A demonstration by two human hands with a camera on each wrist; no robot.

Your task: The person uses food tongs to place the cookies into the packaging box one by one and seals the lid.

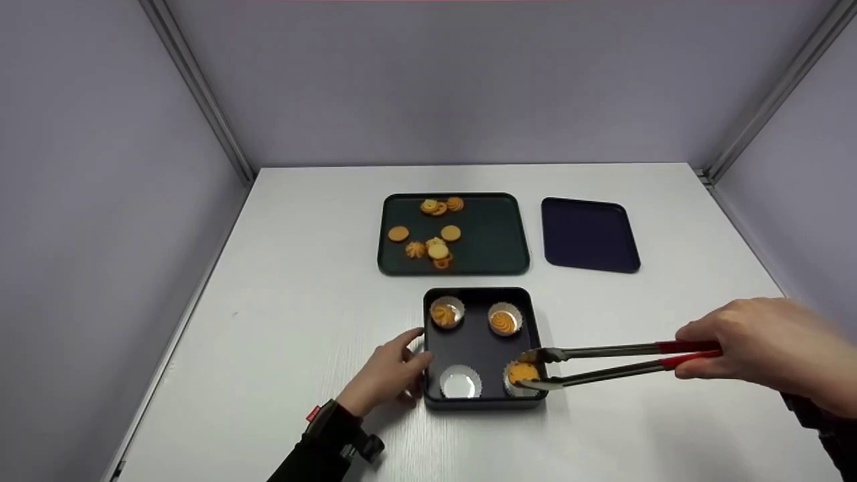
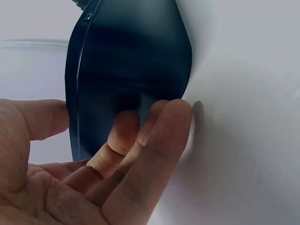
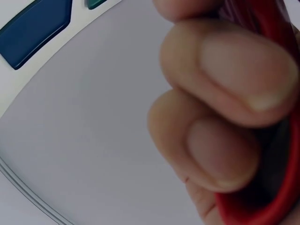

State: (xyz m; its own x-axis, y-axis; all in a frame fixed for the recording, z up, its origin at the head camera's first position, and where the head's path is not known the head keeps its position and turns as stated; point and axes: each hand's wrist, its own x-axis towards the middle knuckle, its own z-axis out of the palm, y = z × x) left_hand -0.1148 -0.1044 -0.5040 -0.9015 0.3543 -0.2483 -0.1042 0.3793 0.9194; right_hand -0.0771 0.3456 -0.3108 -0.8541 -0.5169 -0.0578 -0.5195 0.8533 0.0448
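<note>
My right hand (image 1: 756, 341) grips red-handled metal tongs (image 1: 622, 361); the right wrist view shows fingers curled on the red handle (image 3: 276, 187). The tongs' tips lie on either side of an orange-brown cookie (image 1: 522, 373) in the front right paper cup of a dark square baking pan (image 1: 479, 348). Against the pan's left side rests my left hand (image 1: 388, 371), thumb at the rim and fingers along the outer wall (image 2: 126, 61). The back left cup (image 1: 458, 306) and back right cup (image 1: 514, 313) each contain a piped cookie. Nothing lies in the front left cup (image 1: 460, 383).
Behind the pan, a dark green tray (image 1: 492, 234) carries several cookies (image 1: 438, 251), some round, some piped. A dark blue tray (image 1: 589, 234) lies to its right. Grey panels (image 1: 435, 87) border the white table (image 1: 301, 268) at the back and sides.
</note>
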